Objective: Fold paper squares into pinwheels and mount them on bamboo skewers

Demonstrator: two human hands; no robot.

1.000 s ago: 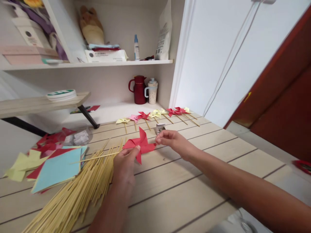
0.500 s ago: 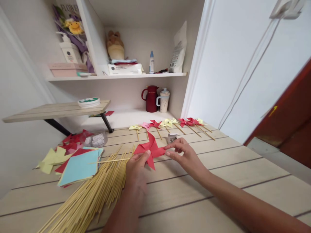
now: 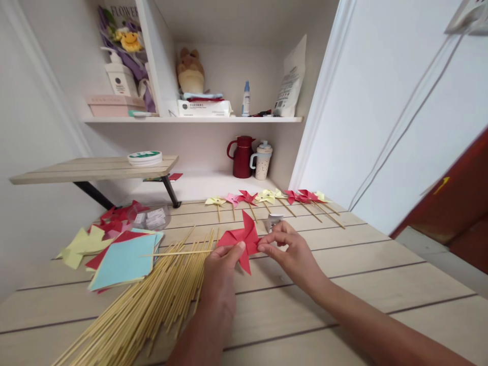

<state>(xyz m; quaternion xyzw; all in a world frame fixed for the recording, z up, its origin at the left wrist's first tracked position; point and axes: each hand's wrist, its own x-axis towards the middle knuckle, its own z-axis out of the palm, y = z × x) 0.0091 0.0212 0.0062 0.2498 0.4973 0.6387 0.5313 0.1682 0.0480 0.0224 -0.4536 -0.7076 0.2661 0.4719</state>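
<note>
A red paper pinwheel point(image 3: 247, 235) is held up above the table between both hands. My left hand point(image 3: 223, 269) is closed on it, the thumb pressed on the paper near its middle. A thin wooden stick point(image 3: 181, 252) runs out leftward from that hand, over the bundle of sticks; its hand end is hidden. My right hand point(image 3: 292, 251) pinches the tip of the right-hand blade between thumb and forefinger. Just behind the right hand is a small silvery container point(image 3: 275, 219), partly covered by the fingers.
Many loose sticks point(image 3: 152, 300) lie at front left beside a stack of coloured paper squares point(image 3: 124, 262). A yellow paper shape point(image 3: 82, 246) and a clear box point(image 3: 154, 218) lie behind. Finished pinwheels point(image 3: 247, 197) line the back. A raised wooden shelf point(image 3: 95, 168) overhangs the left.
The view has shifted slightly, so most things sit further right. My right thumb and forefinger have drawn closer together on the blade tip. The left hand keeps its hold.
</note>
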